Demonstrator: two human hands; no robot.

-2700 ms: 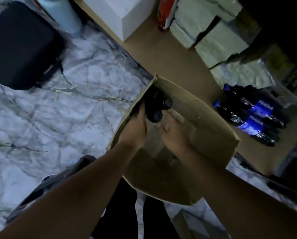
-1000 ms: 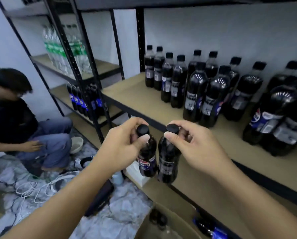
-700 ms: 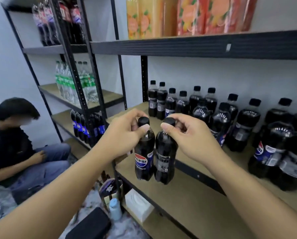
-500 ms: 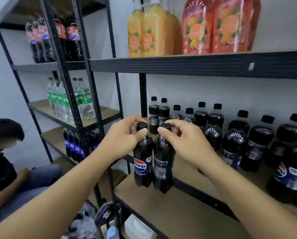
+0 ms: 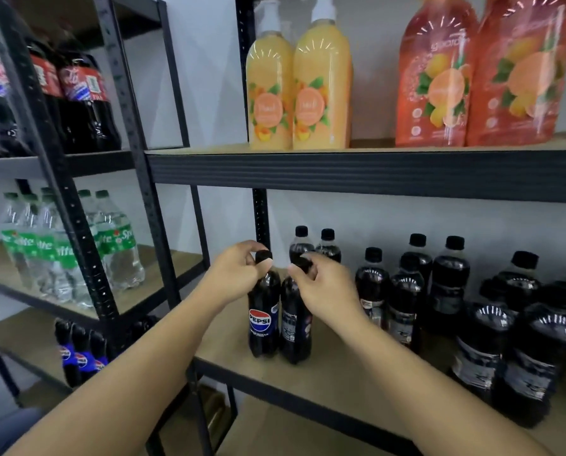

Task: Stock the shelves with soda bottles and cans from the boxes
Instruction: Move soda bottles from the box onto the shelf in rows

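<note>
Standing upright together at the front edge of the tan wooden shelf [image 5: 341, 373], two dark plastic cola bottles [image 5: 264, 320] are held from directly above: our left hand [image 5: 232, 274] pinches one black cap [image 5: 264, 256], our right hand [image 5: 327, 287] the other.

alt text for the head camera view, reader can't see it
A person's left hand and right hand each pinch the cap of a small dark soda bottle, left bottle and right bottle, upright side by side at the front of a wooden shelf. More dark soda bottles stand to their right, and orange drink bottles on the shelf above.
</note>
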